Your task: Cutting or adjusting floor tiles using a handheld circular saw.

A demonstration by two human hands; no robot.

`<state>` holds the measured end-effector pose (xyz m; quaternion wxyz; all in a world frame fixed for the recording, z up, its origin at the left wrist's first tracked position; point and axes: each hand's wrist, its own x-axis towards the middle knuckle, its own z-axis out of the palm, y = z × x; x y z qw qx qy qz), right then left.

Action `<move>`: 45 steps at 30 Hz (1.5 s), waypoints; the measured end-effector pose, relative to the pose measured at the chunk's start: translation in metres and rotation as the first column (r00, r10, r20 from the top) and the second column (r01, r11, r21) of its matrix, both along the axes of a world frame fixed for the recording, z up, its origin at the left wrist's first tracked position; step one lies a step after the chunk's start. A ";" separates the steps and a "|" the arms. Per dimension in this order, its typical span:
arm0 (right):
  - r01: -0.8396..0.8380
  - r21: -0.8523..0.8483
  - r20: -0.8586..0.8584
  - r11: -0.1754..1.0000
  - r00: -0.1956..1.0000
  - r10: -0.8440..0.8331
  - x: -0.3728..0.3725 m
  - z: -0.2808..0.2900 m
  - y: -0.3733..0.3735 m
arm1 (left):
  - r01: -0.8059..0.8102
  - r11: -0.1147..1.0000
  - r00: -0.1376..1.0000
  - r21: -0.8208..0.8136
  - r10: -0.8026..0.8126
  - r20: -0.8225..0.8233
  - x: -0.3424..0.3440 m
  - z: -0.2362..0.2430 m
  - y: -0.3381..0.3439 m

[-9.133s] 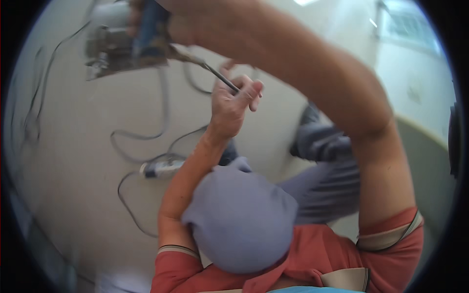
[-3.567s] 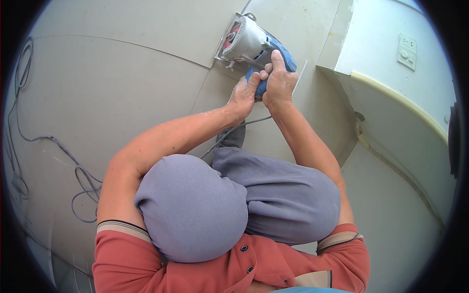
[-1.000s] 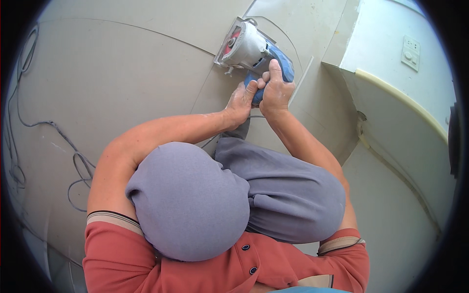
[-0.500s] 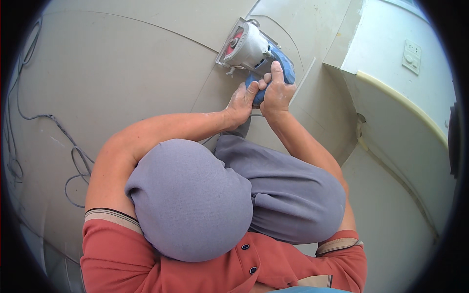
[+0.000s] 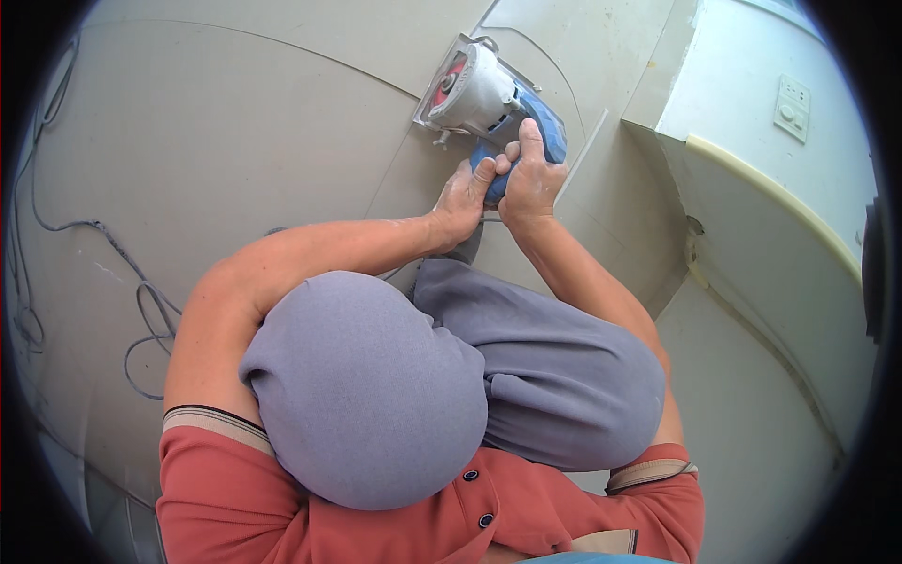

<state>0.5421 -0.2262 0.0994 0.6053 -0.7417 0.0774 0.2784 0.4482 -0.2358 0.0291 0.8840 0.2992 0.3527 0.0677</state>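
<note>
A handheld circular saw (image 5: 477, 92), with a grey metal housing, a red disc and a blue body, rests with its flat base plate on a large pale board (image 5: 272, 132). My right hand (image 5: 532, 179) is wrapped around its blue handle, thumb stretched up along the side. From the left, my left hand (image 5: 460, 199) grips the lower blue part of the saw, close against the right one. Whitish dust coats the fingers. A cut line runs along the board beside the base plate. The underside of the blade is hidden.
A grey power cord (image 5: 113, 240) lies in loops at the left. My bent knees (image 5: 366, 385) in grey trousers stand between my arms. To the right rises a white panel with an outlet plate (image 5: 791, 110) and a cream-edged curved ledge (image 5: 770, 188). A thin pale strip (image 5: 583, 155) lies right of the saw.
The saw and both hands have shifted very slightly to the left. My grip on the saw looks the same.
</note>
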 end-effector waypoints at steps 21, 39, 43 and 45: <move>-0.002 0.001 -0.026 1.000 1.000 0.002 0.002 -0.004 -0.004 | 0.044 0.997 0.998 0.068 -0.041 -0.058 0.000 -0.003 0.002; 0.091 0.172 -0.074 0.981 0.994 -0.079 0.003 0.003 -0.012 | 0.159 0.967 0.987 0.201 -0.156 -0.032 -0.003 0.002 0.017; 0.142 0.250 -0.133 0.958 0.985 -0.111 0.022 0.037 -0.021 | 0.095 0.979 0.992 0.178 -0.108 0.067 0.010 0.050 0.027; 0.179 0.303 -0.210 0.936 0.971 -0.118 0.035 0.052 -0.020 | 0.083 0.995 0.990 0.051 -0.088 0.110 0.019 0.064 0.031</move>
